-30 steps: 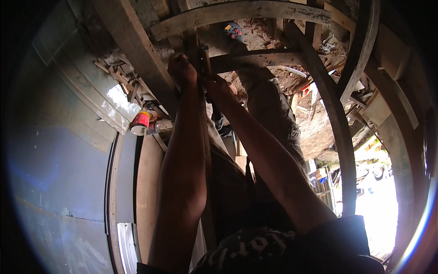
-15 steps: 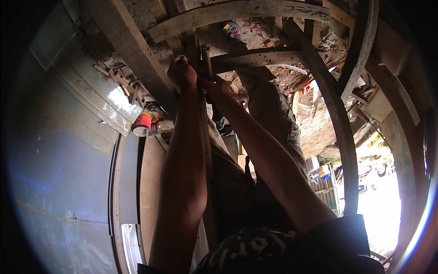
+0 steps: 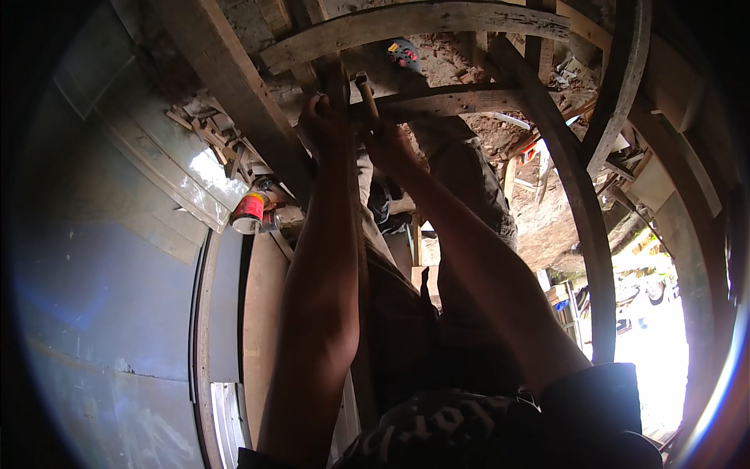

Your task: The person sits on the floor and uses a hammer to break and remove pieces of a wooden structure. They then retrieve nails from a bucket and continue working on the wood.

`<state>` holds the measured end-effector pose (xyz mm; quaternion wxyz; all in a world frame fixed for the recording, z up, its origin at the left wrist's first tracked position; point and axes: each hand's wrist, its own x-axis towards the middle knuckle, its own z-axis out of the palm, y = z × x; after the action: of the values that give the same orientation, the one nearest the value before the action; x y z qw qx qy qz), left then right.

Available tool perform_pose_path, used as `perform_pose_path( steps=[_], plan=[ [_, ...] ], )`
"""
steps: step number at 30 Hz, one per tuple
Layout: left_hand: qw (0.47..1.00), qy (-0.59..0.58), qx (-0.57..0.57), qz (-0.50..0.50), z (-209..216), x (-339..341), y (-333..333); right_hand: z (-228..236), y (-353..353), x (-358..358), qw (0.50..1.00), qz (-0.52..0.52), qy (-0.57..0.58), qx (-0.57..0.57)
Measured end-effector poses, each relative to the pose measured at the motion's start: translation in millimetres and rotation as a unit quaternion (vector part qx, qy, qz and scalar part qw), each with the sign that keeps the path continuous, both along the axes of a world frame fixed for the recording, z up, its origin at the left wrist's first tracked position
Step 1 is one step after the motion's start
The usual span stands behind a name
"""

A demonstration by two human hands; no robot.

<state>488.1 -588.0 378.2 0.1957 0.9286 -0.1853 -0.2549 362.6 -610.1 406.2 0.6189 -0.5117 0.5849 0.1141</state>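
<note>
My right hand [image 3: 387, 147] is wrapped round the wooden handle of a hammer [image 3: 367, 99], whose small dark head points away from me. Just left of the hammer runs a narrow wooden beam [image 3: 337, 87], with a gap between it and the hammer head. On the beam's left side my left hand [image 3: 320, 125] is closed, its fingertips pinched together near the wood. A tiny light spot shows at those fingertips, too small and dim to name. Both forearms reach forward, and shadow hides part of the fingers.
Curved wooden ribs [image 3: 414, 23] cross ahead and bend down on the right. A thick plank [image 3: 234, 86] slants at the left. Beside the grey panel [image 3: 117, 297] hangs a red and yellow can [image 3: 248, 209]. A clog-style shoe [image 3: 404, 53] with colourful bits shows beyond the ribs, above rubble.
My right hand has shifted right with the hammer, and the hammer head has swung away from the beam. My left hand stays by the beam, still closed.
</note>
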Motion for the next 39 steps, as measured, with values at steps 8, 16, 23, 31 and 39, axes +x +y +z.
perform_pose_path(
  steps=[8, 16, 23, 31, 39],
  plan=[
    [0.995, 0.075, 0.016, 0.066, 4.8, -0.2, -4.1, 22.4, -59.7, -7.6, 0.876, 0.274, -0.167, -0.359],
    [0.992, 0.095, -0.015, 0.083, 14.5, -1.9, -5.1, 42.2, -82.2, 10.9, 0.860, 0.365, -0.128, -0.334],
    [0.992, 0.092, -0.004, 0.089, 14.1, -2.5, -7.2, 61.6, -84.7, 16.5, 0.975, 0.173, -0.096, -0.100],
    [0.994, 0.076, -0.033, 0.075, 3.3, -2.0, -0.4, 53.8, -93.6, 22.3, 0.959, 0.228, -0.101, -0.135],
    [0.986, 0.112, -0.035, 0.116, 13.7, -2.7, -4.6, 63.8, -88.1, 19.6, 0.914, 0.314, -0.137, -0.218]
  ],
)
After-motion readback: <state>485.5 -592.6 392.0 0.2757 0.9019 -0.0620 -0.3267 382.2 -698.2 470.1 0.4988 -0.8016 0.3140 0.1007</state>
